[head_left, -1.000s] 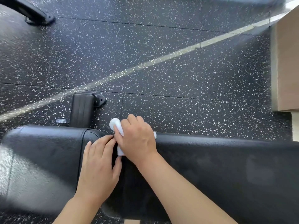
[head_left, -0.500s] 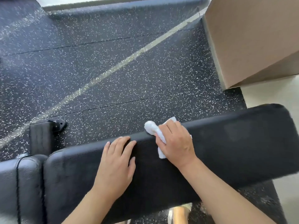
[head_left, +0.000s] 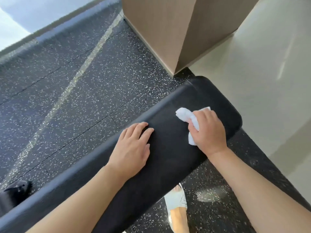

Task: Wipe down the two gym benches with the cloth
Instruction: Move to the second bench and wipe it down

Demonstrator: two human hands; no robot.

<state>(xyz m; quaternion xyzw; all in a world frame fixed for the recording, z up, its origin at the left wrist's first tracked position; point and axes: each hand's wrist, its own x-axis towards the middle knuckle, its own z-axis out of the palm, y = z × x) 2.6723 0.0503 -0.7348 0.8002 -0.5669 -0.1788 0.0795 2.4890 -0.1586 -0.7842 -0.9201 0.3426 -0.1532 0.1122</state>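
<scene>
A long black padded gym bench runs from the lower left up to a rounded end at the right. My right hand presses a bunched white cloth onto the pad near that rounded end, fingers closed over it. My left hand lies flat on the pad to the left of the cloth, fingers spread and holding nothing. Only one bench shows in this view.
Black speckled rubber flooring with a pale diagonal line lies beyond the bench. A tan wooden column stands close behind the bench end, next to pale smooth floor. A black bench foot sits at lower left. My shoe shows below.
My right hand has slid the cloth along the pad from near the seat joint toward the rounded end. My left hand followed along the pad. The view swung right.
</scene>
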